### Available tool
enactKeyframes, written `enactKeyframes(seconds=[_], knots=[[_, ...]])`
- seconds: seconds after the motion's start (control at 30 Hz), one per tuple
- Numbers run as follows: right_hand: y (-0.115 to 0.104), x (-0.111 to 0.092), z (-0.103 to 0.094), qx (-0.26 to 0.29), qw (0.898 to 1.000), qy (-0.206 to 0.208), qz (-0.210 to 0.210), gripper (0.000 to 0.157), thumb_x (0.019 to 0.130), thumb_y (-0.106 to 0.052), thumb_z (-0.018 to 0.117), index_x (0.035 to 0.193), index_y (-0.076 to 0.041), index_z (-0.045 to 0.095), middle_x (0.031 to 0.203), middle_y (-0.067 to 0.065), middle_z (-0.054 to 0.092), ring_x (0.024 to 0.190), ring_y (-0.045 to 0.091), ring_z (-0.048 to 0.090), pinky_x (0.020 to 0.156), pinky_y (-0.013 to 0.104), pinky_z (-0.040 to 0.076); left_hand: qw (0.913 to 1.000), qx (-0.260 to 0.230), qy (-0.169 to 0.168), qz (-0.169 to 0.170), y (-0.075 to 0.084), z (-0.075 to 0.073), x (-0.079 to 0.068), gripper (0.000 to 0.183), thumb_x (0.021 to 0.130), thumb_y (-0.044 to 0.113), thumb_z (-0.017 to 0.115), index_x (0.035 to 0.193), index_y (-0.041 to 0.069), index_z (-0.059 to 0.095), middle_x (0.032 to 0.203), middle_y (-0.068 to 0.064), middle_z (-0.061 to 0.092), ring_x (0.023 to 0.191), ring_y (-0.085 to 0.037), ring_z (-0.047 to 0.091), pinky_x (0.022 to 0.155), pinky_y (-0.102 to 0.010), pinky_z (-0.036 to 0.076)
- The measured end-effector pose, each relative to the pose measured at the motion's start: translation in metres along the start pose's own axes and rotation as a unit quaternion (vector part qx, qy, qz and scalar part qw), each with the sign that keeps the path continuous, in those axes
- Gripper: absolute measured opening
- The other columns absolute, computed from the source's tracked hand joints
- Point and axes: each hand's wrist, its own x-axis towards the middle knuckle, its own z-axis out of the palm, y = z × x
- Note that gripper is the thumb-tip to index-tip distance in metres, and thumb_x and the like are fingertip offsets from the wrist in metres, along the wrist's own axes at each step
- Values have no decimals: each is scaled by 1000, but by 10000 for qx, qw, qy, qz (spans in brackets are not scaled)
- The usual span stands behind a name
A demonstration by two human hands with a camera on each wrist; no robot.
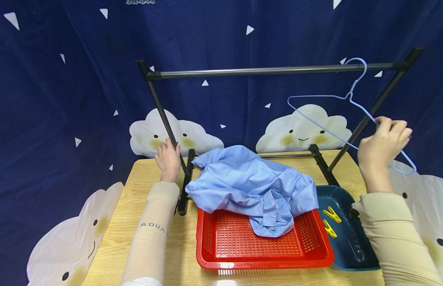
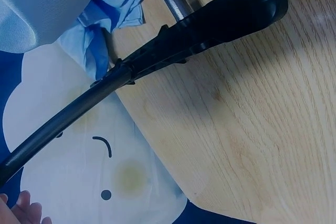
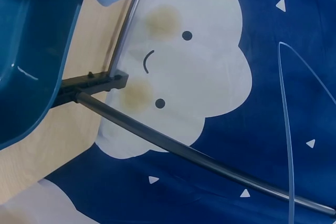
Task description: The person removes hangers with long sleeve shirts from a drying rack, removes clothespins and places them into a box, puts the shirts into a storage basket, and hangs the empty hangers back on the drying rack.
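Here's the right hand [image 1: 384,145], up at the right end of the rack [image 1: 250,72], its grip closed on one lower corner of the hanger [image 1: 349,95], fingers pinching thin pale-blue wire; holding it out at that corner, I'd judge, leaves hook and shoulders free. The hook crosses the rail [image 1: 207,73], though whether it bears on it, I can't tell. Over at the rack's left post [image 1: 160,107], the left hand [image 1: 168,159] sits just beside, fingers loosely bent, grip slack with nothing in it that I can see; perhaps it's there to steady the frame, but contact is unclear. Now the materials: smooth round tubing, plain black feet. In front of the rack, soft blue cloth [image 1: 250,178] heaps in rumpled folds over the back of the basket [image 1: 264,264], red meshed plastic, probably parked there within reach. At the rack's right foot, a glossy dark tray [image 1: 354,234] gathers small yellow clips [image 1: 332,214]. Under the rack, pale wood-grained table [image 1: 135,206]; behind it, navy curtain [image 1: 225,35] with triangles and clouds.
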Motion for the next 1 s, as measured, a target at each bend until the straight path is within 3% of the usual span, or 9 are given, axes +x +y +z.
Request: enactKeyframes(seconds=[0.17,0.3,0.43,0.57,1.0], knots=[[4,-3,4,-52,9999,-76,114,41,79,13,40,116,2,53,110,25,42,112,41,33,110,44,9,10000,-8,15,-3,0,1,0,41,95,39,43,117,5,41,108,-19,52,103,-36,46,80,-48,39],[6,-5,7,-51,9999,-24,92,41,78,12,40,115,2,53,108,24,42,109,42,34,106,47,15,10000,-16,5,-3,0,0,0,41,95,39,43,118,5,41,108,-20,52,103,-36,46,80,-48,39],[5,-8,8,-75,9999,-12,-66,40,78,11,40,115,2,52,106,25,42,104,44,34,93,51,25,10000,21,-54,-23,-1,1,0,42,95,39,42,119,5,41,110,-20,52,104,-36,46,80,-48,38],[4,-12,8,-58,9997,-64,-230,40,78,11,40,116,3,50,105,26,41,101,45,34,86,53,25,9999,46,-94,-27,-1,1,0,42,95,40,41,119,5,40,110,-20,52,103,-36,46,80,-48,38],[5,-19,14,-63,9982,-308,-511,39,79,11,41,117,5,47,103,27,39,97,46,34,80,53,27,9997,217,-129,-67,-1,1,2,42,95,41,41,118,6,40,109,-20,51,103,-36,45,80,-49,37]])
